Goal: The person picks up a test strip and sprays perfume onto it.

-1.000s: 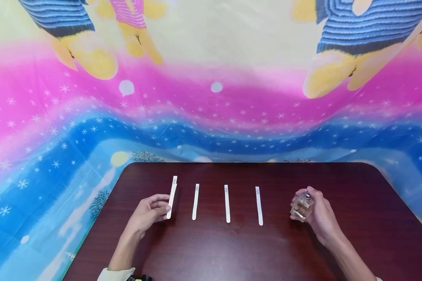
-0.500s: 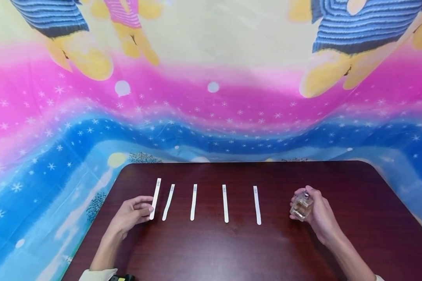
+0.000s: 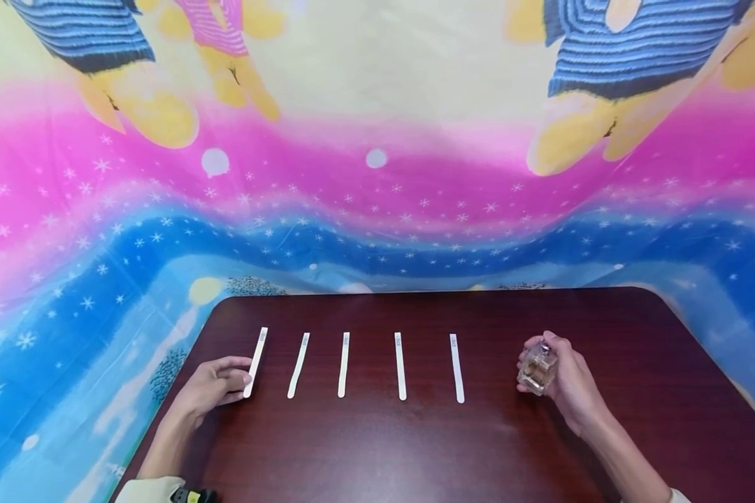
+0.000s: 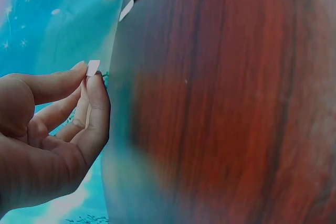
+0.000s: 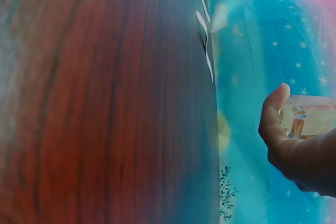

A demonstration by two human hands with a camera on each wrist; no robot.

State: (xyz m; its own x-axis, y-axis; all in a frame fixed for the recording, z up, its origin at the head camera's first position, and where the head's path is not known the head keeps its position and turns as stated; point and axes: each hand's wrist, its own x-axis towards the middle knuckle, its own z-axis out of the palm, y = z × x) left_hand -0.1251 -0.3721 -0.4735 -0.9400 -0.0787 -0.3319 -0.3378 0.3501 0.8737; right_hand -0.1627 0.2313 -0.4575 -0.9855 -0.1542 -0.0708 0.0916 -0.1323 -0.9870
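Observation:
My left hand (image 3: 212,385) pinches a narrow white perfume test strip (image 3: 257,358) near its lower end, at the left of the table. Small print marks the strip's far end. In the left wrist view, the thumb and forefinger meet on the end of that strip (image 4: 93,67). My right hand (image 3: 571,384) grips a square clear glass perfume bottle (image 3: 537,369) with amber liquid, tilted over the right side. In the right wrist view, fingers wrap the bottle (image 5: 315,121), which the frame edge partly cuts off.
Several more test strips lie spaced in a row between the hands, among them one strip (image 3: 298,365) nearest the left hand and another strip (image 3: 456,368) nearest the bottle. The dark red-brown table (image 3: 377,454) has rounded far corners. A colourful printed cloth (image 3: 377,202) hangs behind it.
My left hand has moved left with its strip, which earlier overlapped the leftmost strip on the table and now stands apart from it. The right hand keeps its hold on the perfume bottle.

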